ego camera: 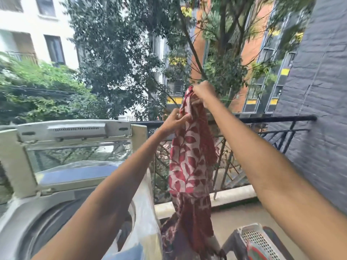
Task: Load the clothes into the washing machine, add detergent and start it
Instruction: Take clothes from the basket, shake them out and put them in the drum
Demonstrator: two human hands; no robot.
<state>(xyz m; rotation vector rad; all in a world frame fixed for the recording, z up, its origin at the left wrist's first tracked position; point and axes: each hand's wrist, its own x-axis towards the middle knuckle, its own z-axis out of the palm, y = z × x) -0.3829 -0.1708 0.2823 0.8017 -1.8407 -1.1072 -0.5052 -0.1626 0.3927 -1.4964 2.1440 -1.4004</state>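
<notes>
Red leaf-print garment (189,158), gripped high by the right hand (203,92) and pinched by the left hand (175,120), could trail outside the open washing machine (47,212).

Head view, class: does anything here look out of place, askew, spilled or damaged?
Nothing stands out. Both hands, left and right, hold up a red leaf-print cloth beside the washing machine, whose lid stands open. A laundry basket sits below.

One red leaf-print garment (189,158), one washing machine (56,199), one laundry basket (257,241), two hands (173,120).
</notes>
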